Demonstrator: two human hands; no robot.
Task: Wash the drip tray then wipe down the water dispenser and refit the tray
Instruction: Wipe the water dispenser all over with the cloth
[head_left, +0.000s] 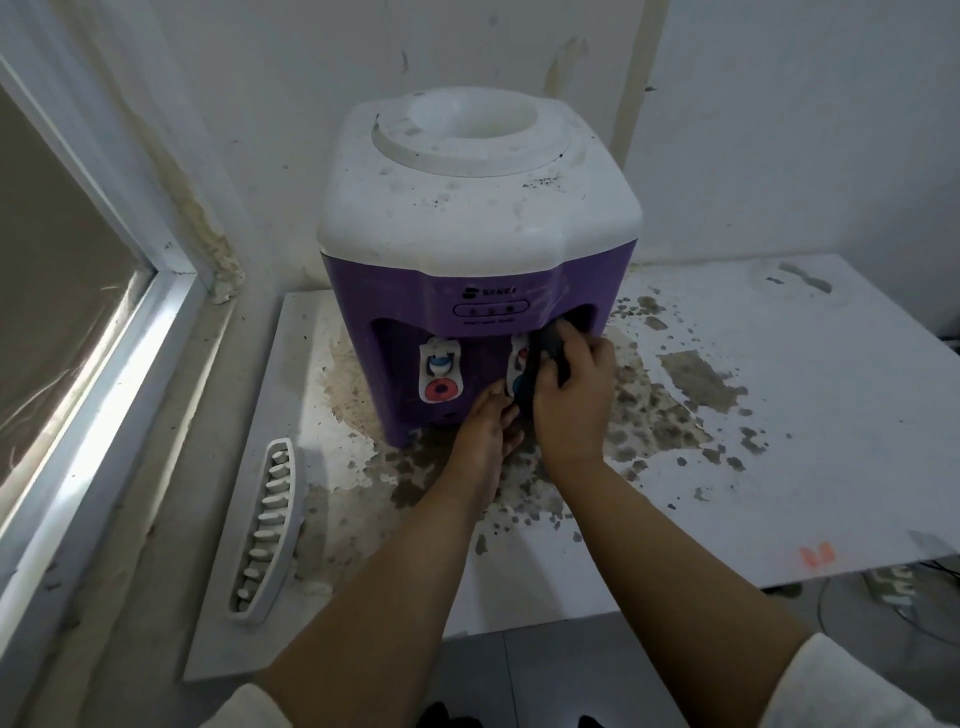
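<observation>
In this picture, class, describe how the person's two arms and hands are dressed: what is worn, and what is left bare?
Both forearms are bare, with white or cream sleeves pushed up near the elbows. The left hand and right hand are bare: no gloves, watch or rings can be seen.

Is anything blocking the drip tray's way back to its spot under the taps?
Yes: both hands, left hand and right hand holding a dark cloth, work at the dispenser front. The drip tray lies apart, left.
</observation>
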